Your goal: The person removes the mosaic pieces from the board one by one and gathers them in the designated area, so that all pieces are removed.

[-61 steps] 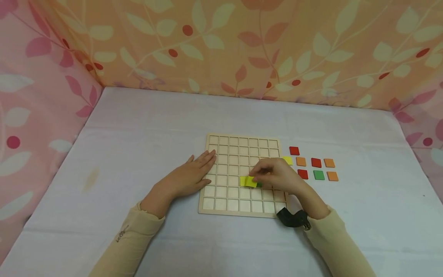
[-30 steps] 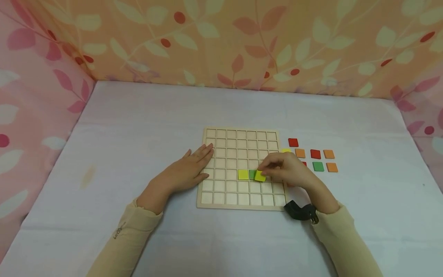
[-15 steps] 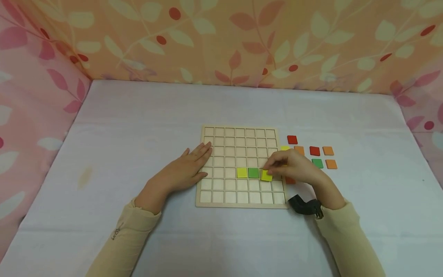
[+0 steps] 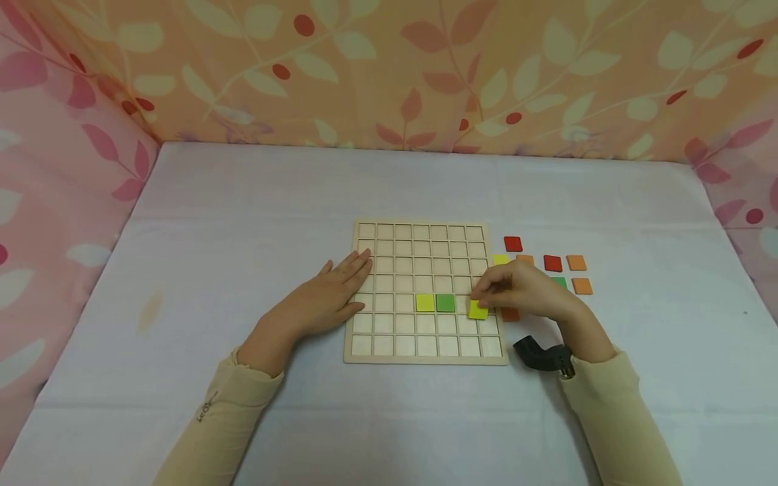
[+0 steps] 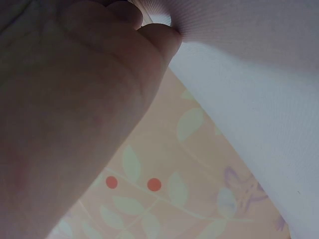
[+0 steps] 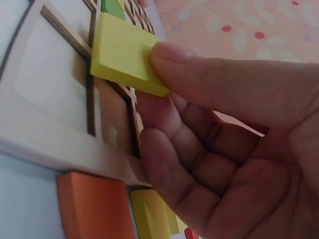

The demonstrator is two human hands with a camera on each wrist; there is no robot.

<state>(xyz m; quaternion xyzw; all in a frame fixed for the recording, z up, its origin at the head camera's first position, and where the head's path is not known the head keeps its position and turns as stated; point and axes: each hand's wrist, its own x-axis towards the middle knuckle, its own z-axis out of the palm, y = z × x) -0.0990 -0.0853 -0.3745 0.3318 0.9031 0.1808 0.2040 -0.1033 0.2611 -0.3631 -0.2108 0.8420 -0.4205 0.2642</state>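
My right hand (image 4: pixel 519 290) pinches a yellow square tile (image 6: pixel 127 55) between thumb and fingers, close over the right side of a wooden grid board (image 4: pixel 425 360). In the right wrist view the tile is slightly tilted above the grid ridges. Two tiles lie side by side in cells of the board's fifth row: a yellow one (image 4: pixel 425 303) and a green one (image 4: pixel 446 303). My left hand (image 4: pixel 322 304) rests flat with its fingertips on the board's left edge. The left wrist view shows mostly that hand's dark underside (image 5: pixel 75 99).
Right of the board lie loose square tiles: red (image 4: pixel 552 263), orange (image 4: pixel 576 262), green (image 4: pixel 559 282) and yellow (image 4: pixel 501 259), some partly behind my right hand. An orange-red tile (image 4: pixel 510 314) lies close to the board's right edge. A black wrist device (image 4: pixel 541 354) hangs beside my right wrist.
My right hand has carried the yellow tile rightward along the row, past the green tile, to the board's right side. My left hand keeps its place on the board's edge.
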